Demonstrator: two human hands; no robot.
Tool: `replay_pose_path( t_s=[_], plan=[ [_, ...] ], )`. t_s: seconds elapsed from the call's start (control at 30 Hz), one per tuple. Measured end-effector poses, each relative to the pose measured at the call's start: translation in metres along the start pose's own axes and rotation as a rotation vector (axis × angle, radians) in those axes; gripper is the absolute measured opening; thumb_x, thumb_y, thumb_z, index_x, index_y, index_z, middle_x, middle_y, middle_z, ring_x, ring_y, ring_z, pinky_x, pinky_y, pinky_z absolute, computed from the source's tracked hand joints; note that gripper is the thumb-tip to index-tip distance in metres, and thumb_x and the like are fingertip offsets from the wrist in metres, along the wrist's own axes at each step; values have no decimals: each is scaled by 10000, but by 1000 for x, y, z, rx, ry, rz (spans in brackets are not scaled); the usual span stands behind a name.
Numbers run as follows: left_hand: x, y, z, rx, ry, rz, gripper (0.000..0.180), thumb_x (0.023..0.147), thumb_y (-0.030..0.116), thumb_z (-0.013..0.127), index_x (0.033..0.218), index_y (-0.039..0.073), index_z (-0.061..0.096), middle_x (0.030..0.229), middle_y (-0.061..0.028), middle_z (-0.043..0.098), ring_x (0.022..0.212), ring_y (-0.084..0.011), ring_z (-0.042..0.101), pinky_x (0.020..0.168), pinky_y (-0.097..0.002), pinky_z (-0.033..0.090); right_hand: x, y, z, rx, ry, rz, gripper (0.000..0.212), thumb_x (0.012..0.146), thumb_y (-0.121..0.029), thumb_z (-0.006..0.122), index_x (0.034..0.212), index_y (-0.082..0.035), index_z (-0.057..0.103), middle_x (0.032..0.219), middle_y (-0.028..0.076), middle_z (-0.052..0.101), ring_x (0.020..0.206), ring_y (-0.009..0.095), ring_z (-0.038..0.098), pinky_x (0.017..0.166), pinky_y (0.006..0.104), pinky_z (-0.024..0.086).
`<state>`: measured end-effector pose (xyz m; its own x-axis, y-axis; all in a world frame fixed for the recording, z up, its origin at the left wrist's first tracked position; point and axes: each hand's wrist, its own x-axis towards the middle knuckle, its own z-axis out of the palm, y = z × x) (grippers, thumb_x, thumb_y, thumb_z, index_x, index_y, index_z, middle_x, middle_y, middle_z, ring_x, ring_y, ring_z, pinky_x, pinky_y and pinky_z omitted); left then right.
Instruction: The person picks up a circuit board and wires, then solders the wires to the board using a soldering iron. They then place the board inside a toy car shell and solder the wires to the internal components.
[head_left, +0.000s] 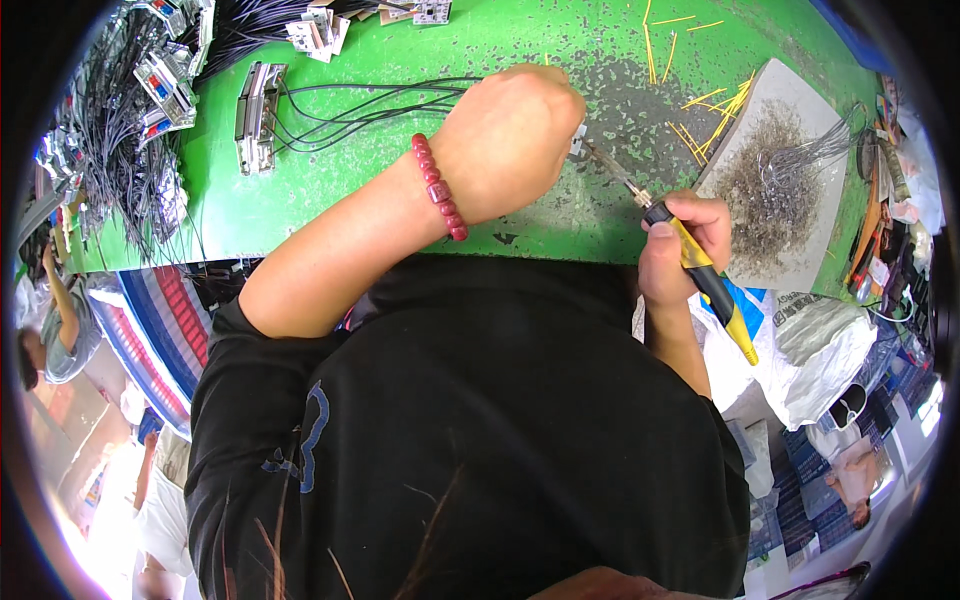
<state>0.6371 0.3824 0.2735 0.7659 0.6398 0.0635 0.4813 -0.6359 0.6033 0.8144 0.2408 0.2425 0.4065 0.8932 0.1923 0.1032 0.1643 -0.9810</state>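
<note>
My right hand [685,245] grips a yellow and black soldering iron [705,275], pen-like, with its metal tip pointing up and left. Close to that tip, a small white piece [579,140] shows at the edge of my left hand [515,135]. The left hand is closed, back upward, with a red bead bracelet at the wrist; its fingertips are mostly hidden. Thin black wires [370,115] run under it from a silver metal housing [259,118] that stands on the green worktop [330,190].
Several thin yellow sticks [735,110] lie at the far right beside a grey board [800,240] covered in dark scraps. Bundled black wires with metal housings [165,90] crowd the left end. White boards [318,35] lie at the back. White plastic bags [810,350] hang at right.
</note>
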Motion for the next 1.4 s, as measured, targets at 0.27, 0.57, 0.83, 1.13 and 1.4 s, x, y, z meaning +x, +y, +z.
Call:
replay_pose_path(
  t_s=[0.27,0.57,0.83,1.13,1.4],
  plan=[
    [0,-1,0,-21,13,4,77,763,33,590,725,-24,557,791,-181,578,804,-388,583,713,-454,487,-1,1,-1,47,-9,30,292,827,-188,734,964,-28,532,793,14,529,677,65,442,619,214,356],
    [-1,-5,2,-94,43,16,83,741,10,615,703,-14,546,748,-160,570,773,-366,581,696,-433,484,7,-9,12,40,-39,89,458,903,-141,683,1278,1,460,980,146,682,769,96,589,678,223,476],
    [-5,-7,5,-104,112,46,70,735,2,628,718,-5,560,759,-150,582,765,-353,591,694,-428,491,9,-9,13,-95,-155,86,250,927,-77,637,1165,-9,597,836,111,703,615,94,615,534,217,481],
    [-10,7,9,-16,236,19,118,718,42,637,716,14,522,737,-149,540,709,-354,572,635,-436,490,48,-6,40,-546,-303,-344,328,789,-17,722,1097,-114,670,737,109,661,612,264,652,554,338,498],
    [13,-12,-50,-155,326,40,54,750,40,671,787,22,636,798,-126,654,736,-288,651,660,-364,525,46,-2,32,-414,-266,-271,305,816,-25,697,1112,-73,642,790,116,699,687,259,698,627,313,541]
  ],
)
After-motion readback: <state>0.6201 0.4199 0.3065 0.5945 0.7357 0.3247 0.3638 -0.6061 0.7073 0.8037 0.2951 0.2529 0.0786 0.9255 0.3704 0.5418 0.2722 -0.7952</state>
